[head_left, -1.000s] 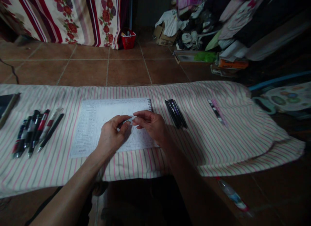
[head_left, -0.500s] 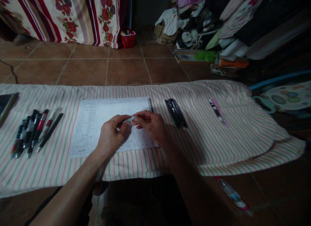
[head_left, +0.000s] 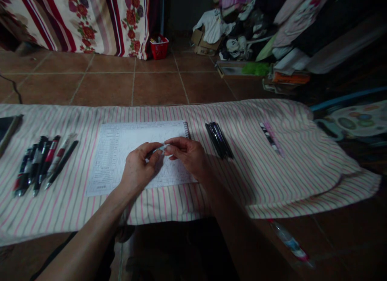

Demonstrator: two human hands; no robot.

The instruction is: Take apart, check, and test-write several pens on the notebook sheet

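Above a spiral notebook covered in print and handwriting, my two hands meet at the fingertips. My left hand is closed around a slim pen, most of which the fingers hide; only a pale grey-white stretch shows. My right hand pinches the pale end of that pen between thumb and fingers. Close by my right hand lies a bundle of black pens. To the left of the notebook, several black, red and clear pens lie side by side.
A striped cloth covers the low table. Toward its right lie a black-and-white pen and a pink one. A dark flat object sits at the left edge. On the floor are a plastic bottle and a red basket.
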